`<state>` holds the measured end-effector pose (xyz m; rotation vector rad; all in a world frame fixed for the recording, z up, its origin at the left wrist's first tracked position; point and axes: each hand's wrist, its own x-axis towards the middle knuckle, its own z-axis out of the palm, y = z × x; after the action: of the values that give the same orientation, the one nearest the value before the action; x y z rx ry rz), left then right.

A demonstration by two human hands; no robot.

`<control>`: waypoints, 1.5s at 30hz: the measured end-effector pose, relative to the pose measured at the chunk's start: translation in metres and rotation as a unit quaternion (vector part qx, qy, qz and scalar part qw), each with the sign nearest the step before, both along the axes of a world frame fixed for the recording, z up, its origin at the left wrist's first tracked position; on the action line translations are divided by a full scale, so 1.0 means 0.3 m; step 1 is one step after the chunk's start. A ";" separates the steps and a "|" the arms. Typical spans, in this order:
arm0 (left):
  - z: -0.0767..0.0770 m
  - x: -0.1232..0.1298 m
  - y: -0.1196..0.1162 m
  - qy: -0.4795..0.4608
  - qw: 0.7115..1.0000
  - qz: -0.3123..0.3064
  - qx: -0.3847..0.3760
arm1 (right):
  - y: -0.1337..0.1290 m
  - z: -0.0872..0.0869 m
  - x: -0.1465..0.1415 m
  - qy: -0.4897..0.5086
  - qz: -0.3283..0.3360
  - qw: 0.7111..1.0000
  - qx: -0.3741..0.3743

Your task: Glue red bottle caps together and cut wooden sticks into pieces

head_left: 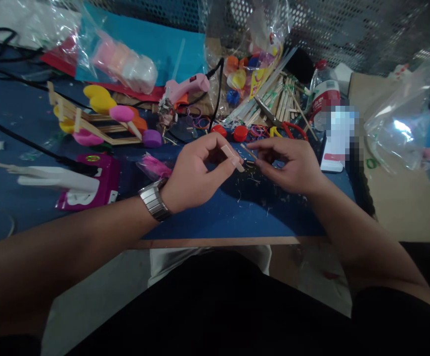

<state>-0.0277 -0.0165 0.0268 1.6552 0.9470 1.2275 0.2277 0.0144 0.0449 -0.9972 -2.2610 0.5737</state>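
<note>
My left hand (203, 170), with a metal watch (154, 200) at its wrist, pinches a short flat wooden piece (233, 157) between thumb and fingers. To its right, my right hand (287, 163) holds a thin wooden stick (248, 151) between thumb and index finger. The two hands are a small gap apart, above the blue table (218, 217). Small white threads lie on the table beneath them. Just beyond the hands sit red bottle caps (240, 133) and red-handled pliers (294, 131).
At left are a stick frame with colored shapes (104, 126) and a purple power strip (107, 185) with cables. Behind lie a pink glue gun (189, 87) and many wooden sticks (281, 99). A bottle (325, 94), a phone (332, 158) and cardboard (404, 198) are at right.
</note>
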 end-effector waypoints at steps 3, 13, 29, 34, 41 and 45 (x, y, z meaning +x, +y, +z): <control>0.009 0.003 -0.003 -0.008 0.999 -0.032 -0.039 | -0.005 0.001 0.002 0.025 -0.012 1.000 0.007; 0.000 -0.004 -0.001 0.177 0.981 -0.062 0.052 | -0.017 -0.006 0.007 0.075 0.011 0.997 -0.034; -0.009 -0.013 0.022 0.415 0.907 -0.041 0.056 | 0.008 -0.020 0.012 -0.064 0.112 0.988 -0.090; -0.010 -0.017 0.018 0.387 0.920 0.005 0.054 | 0.014 -0.015 0.010 -0.105 0.099 0.985 -0.093; -0.021 -0.017 0.019 0.436 0.894 -0.048 0.090 | 0.012 0.002 0.002 -0.119 0.108 0.986 -0.054; -0.020 -0.018 0.021 0.423 0.899 -0.060 0.100 | 0.012 0.012 0.004 -0.123 0.117 0.985 -0.042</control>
<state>-0.0330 -0.0101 0.0210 2.4442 1.2135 0.4901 0.2288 0.0180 0.0484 -0.8884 -2.6155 0.6826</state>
